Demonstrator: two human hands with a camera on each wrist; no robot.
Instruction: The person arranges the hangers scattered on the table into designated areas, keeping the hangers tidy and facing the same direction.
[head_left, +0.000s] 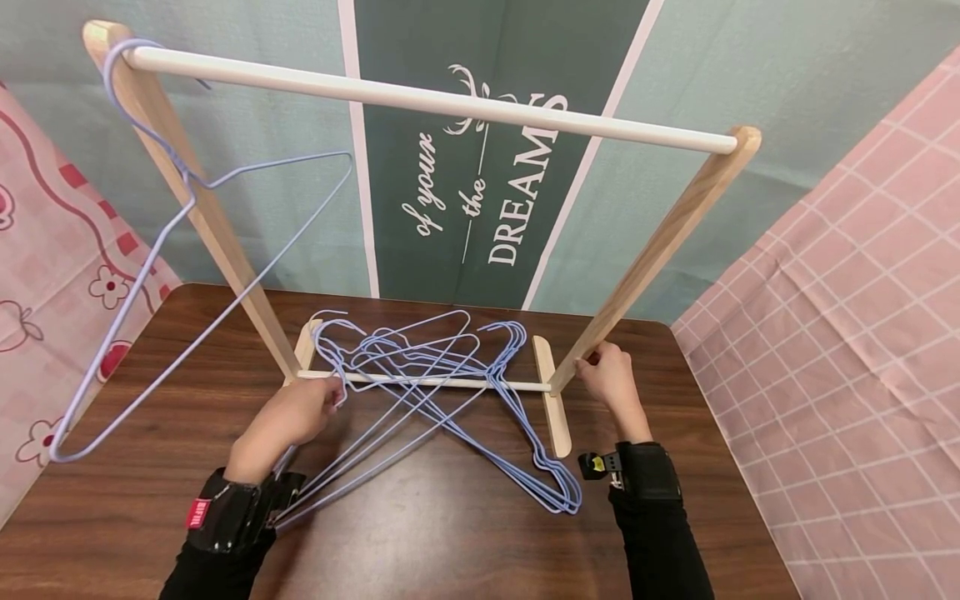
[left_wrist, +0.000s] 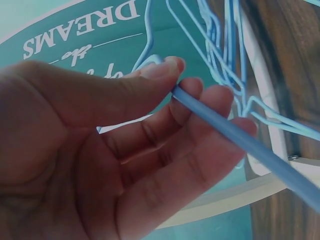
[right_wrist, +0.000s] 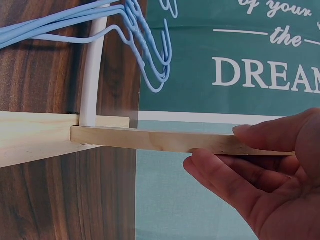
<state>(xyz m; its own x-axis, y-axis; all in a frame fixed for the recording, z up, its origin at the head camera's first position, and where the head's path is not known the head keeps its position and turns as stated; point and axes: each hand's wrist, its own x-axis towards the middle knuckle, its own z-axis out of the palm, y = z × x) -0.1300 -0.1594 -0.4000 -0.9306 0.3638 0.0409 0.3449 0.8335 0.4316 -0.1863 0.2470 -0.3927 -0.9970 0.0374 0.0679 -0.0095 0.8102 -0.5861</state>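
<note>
Hung hanger (head_left: 185, 177); tangled hangers (head_left: 497, 375) across lower bar (head_left: 527, 386).

The brown wood-grain surface (head_left: 420, 537) supports a wooden rack (head_left: 649, 262) on two feet (head_left: 557, 423) and a tangled pile of blue hangers (head_left: 497, 375).

Brown table (head_left: 450, 533), green lettered backdrop (head_left: 442, 250), pink gridded cloth (head_left: 862, 333)

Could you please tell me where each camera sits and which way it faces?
Head: worn on the head, facing forward and down at the rack; left hand, right hand and black sleeves show.
Left wrist: worn there, facing the left hand, which pinches a hanger.
Right wrist: worn there, facing the right hand, which grips the right upright.
Both wrist views share the dark green panel.
</note>
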